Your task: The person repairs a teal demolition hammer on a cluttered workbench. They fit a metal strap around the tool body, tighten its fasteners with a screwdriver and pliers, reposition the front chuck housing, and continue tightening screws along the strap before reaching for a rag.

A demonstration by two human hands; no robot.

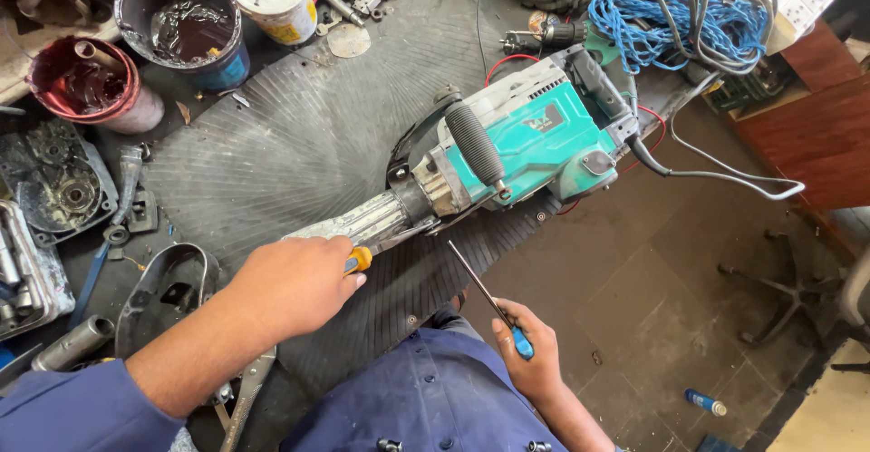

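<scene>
Rubber mat [308, 135]: hammer drill [507, 144], both hands [294, 289] gripping screwdrivers [489, 302]

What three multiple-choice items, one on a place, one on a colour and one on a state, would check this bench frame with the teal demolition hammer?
1. Where does the teal and grey demolition hammer lie?
A. On the round ribbed black rubber mat
B. On the tiled floor
C. Inside a tub

2. What colour is the handle of the long thin screwdriver in the right hand?
A. Red
B. Blue
C. Green

3. How does the left hand stand?
A. Open and flat on the mat
B. Closed around an orange-handled tool at the hammer's metal nose
C. Resting on the coiled blue rope

Answers: 1 A, the hammer's body rests across the ribbed mat. 2 B, a blue grip shows between the fingers. 3 B, the fingers wrap the orange handle beside the nose.
</scene>
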